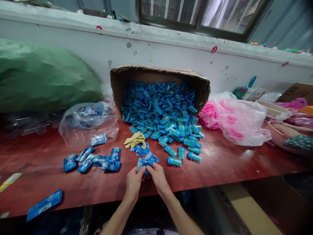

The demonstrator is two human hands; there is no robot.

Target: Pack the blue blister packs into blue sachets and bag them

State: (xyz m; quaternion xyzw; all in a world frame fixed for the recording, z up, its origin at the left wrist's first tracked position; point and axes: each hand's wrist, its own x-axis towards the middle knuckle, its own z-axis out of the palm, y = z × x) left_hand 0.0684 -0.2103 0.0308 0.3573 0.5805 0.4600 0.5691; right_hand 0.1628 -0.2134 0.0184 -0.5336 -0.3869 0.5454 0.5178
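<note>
Near the table's front edge, my left hand (134,181) and my right hand (156,178) pinch a blue printed plastic packet (144,162) between thumbs and fingers. What is inside it, if anything, I cannot make out. Just beyond lie several flat blue packets (142,149) and a crumpled yellow cloth glove or finger piece (135,139). To the left, several filled blue packets (99,160) lie in a loose group. Ahead and right, clear tubes with blue caps and small blue balls (174,161) spread over the table.
A cardboard box (160,69) on its side spills many such tubes. A clear plastic bag (89,122) and green sack (44,75) stand left. Pink bags (234,119) lie right, near another person's hand (285,130) in a pink basin (275,132). One blue packet (45,204) overhangs the front edge.
</note>
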